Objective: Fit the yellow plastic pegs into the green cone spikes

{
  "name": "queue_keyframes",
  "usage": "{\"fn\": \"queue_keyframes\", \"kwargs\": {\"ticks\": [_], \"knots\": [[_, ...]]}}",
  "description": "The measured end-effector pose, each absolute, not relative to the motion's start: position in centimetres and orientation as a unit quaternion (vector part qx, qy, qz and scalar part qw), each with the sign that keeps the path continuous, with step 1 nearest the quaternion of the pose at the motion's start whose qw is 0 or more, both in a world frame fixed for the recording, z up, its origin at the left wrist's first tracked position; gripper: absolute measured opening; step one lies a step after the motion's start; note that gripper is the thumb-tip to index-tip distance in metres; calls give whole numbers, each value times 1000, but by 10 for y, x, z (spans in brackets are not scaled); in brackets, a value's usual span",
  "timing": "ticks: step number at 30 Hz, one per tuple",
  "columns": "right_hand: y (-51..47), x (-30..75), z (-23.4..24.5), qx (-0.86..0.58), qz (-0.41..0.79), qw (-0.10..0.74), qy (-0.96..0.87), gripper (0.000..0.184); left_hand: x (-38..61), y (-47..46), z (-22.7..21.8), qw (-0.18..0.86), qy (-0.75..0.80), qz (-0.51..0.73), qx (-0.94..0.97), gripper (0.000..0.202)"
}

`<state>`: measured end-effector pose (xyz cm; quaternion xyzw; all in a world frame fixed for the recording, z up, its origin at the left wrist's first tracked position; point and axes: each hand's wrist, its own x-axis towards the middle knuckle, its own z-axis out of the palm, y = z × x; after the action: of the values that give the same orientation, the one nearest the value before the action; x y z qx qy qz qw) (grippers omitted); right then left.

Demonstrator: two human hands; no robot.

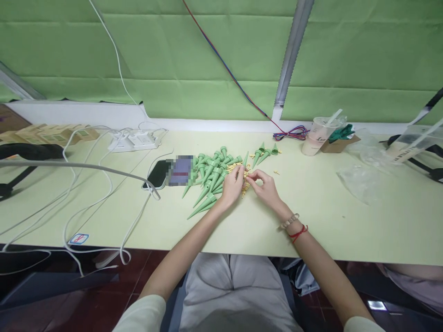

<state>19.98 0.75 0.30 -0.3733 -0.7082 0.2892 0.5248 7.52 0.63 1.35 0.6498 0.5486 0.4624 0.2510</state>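
Observation:
My left hand (pixel 232 185) and my right hand (pixel 263 185) meet at the middle of a pale table (pixel 311 221), fingertips almost touching. Both are closed in a pinch over a small heap of tan plastic pieces (pixel 245 180); what each pinches is too small to name. Just left of my left hand lies a pile of several green cone-shaped spikes (pixel 209 177), with a few more green spikes (pixel 263 153) beyond my hands. My right wrist wears a bead bracelet and a red cord.
A dark phone (pixel 157 174) and a blurred card lie left of the spikes. White cables (pixel 104 193) and a power strip (pixel 133 140) cover the left side. A plastic cup (pixel 316 135), a small box, clear bags (pixel 360 180) and red-blue wires (pixel 290 133) sit at the back right.

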Motion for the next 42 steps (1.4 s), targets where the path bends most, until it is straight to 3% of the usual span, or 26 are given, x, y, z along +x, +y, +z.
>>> {"fn": "queue_keyframes", "kwargs": {"ticks": [4,6,8,11,15,20,24,27,33,38,42], "knots": [[14,200,1,-375,426,516,-642,28,72,6,20,209,540,477,661,39],[20,207,0,-424,368,515,-647,32,71,7,21,219,543,493,644,39],[26,220,-3,-507,234,502,-660,28,71,8,21,246,544,516,614,41],[33,241,-12,-648,61,393,-649,30,71,10,20,293,528,550,577,44],[38,253,-24,-683,46,274,-675,28,71,11,21,324,504,579,553,47],[39,247,-29,-625,64,362,-689,21,69,11,24,332,499,599,531,49],[38,231,-27,-549,216,478,-650,14,69,10,26,340,499,598,527,51],[36,218,-26,-501,321,538,-597,20,70,10,25,338,499,595,532,51],[35,208,-24,-418,446,549,-571,31,72,9,24,350,484,598,534,48],[35,215,-21,-487,344,542,-592,23,71,8,24,345,496,592,534,48],[32,221,-16,-549,335,521,-561,31,72,8,24,350,499,587,533,48]]}}
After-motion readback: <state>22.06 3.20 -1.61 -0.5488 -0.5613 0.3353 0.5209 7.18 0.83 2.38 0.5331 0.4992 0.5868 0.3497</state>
